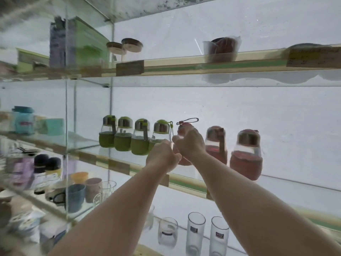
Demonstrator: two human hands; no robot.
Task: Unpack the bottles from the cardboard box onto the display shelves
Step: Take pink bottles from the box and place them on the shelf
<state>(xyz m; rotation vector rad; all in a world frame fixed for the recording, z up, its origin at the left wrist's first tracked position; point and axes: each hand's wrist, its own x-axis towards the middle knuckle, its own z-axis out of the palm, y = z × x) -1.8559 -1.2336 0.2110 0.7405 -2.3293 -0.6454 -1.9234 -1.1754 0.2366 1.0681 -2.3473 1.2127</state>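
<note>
Two bare forearms enter from 6 o'clock, no sleeves, watch or rings visible; left hand [162, 157], right hand [191, 143].

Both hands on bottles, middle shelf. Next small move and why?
Probably settle the red bottle in the right hand into the gap between the green bottle by the left hand and the next red one, then let go. Green and red each form a row on the shelf; that slot is unfilled.

No text legible. Tags [129, 67] on shelf [203, 65] front edge blurred; stickers on glasses [195, 230] at bottom too small to read.
</note>
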